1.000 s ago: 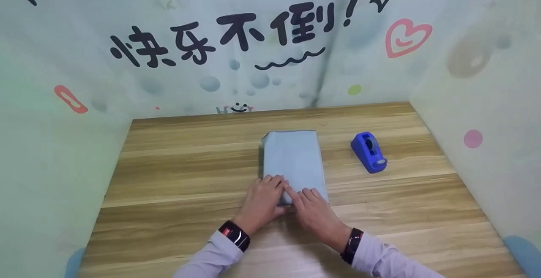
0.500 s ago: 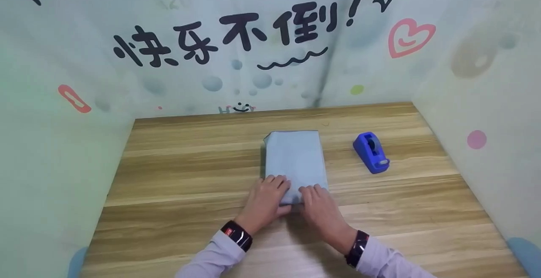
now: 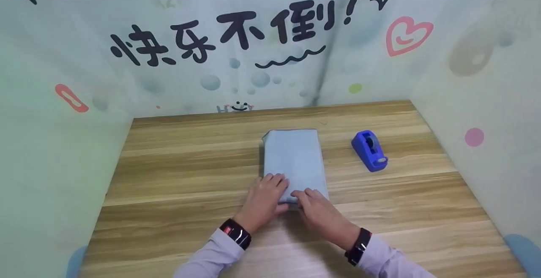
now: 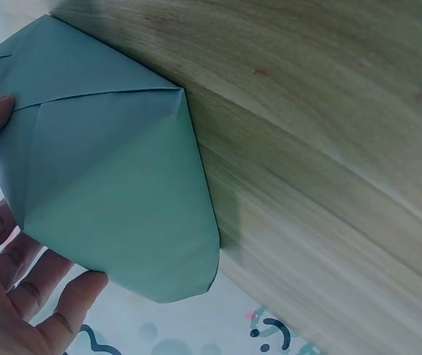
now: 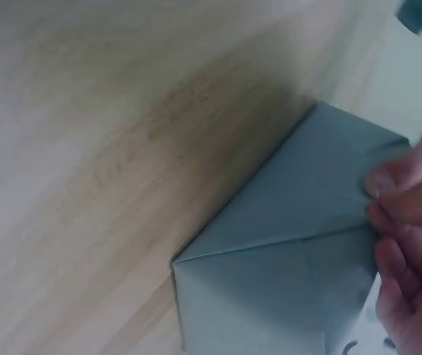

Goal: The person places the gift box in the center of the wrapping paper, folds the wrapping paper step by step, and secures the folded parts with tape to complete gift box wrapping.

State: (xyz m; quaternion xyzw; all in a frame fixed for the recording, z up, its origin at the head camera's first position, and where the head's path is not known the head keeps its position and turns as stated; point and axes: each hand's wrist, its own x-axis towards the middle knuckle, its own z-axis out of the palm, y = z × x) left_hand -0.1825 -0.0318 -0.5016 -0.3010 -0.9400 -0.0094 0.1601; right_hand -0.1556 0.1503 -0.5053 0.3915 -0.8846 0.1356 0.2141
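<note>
2 pale lavender sleeves (image 3: 211,253); 2 glossy black wristbands (image 3: 241,239), the left with a red patch (image 3: 227,230).

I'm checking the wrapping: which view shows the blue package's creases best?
The left wrist view: creases on the package look crisp. Right wrist shows them softer, the package cropped below; head shows mainly its smooth top.

One wrapped package (image 3: 296,157) and one blue tape dispenser (image 3: 374,159) share one worktop (image 3: 181,176) with two grips (image 3: 260,204) (image 3: 322,216), two black wristbands (image 3: 239,236) (image 3: 357,247) and two pale sleeves (image 3: 213,257) (image 3: 391,263); one pink heart (image 3: 404,41), one exclamation mark (image 3: 352,4) and four large Chinese characters (image 3: 239,21) appear behind.
</note>
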